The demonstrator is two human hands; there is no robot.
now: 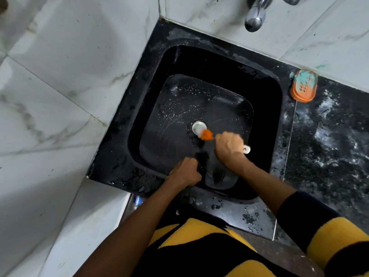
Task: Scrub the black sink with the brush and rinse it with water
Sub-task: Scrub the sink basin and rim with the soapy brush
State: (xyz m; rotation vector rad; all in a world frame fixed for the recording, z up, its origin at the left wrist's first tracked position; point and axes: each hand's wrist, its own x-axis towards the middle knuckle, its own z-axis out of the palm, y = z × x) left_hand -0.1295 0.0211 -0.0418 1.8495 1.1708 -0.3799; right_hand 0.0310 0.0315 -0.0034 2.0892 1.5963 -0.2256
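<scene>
- The right hand [229, 145] has its grip curled round the handle of the brush [207, 135]; the orange bristles sit on the sink floor, touching the edge of the round white drain [198, 127], and the pale handle end pokes out behind the hand.
- The left hand [186, 172] has a curled grip at the near wall of the basin; dark against dark there, so I cannot tell whether it holds anything.
- The black sink [265, 92] is square, with white soap flecks scattered over its floor.
- The surrounding black tabletop [329, 136] is speckled and smeared with whitish residue.
- An orange soap dish [303, 85] with green soap lies at the far right corner of the sink.
- A chrome tap [255, 17] juts from the marbled white wall tiles [79, 47] above the basin.
</scene>
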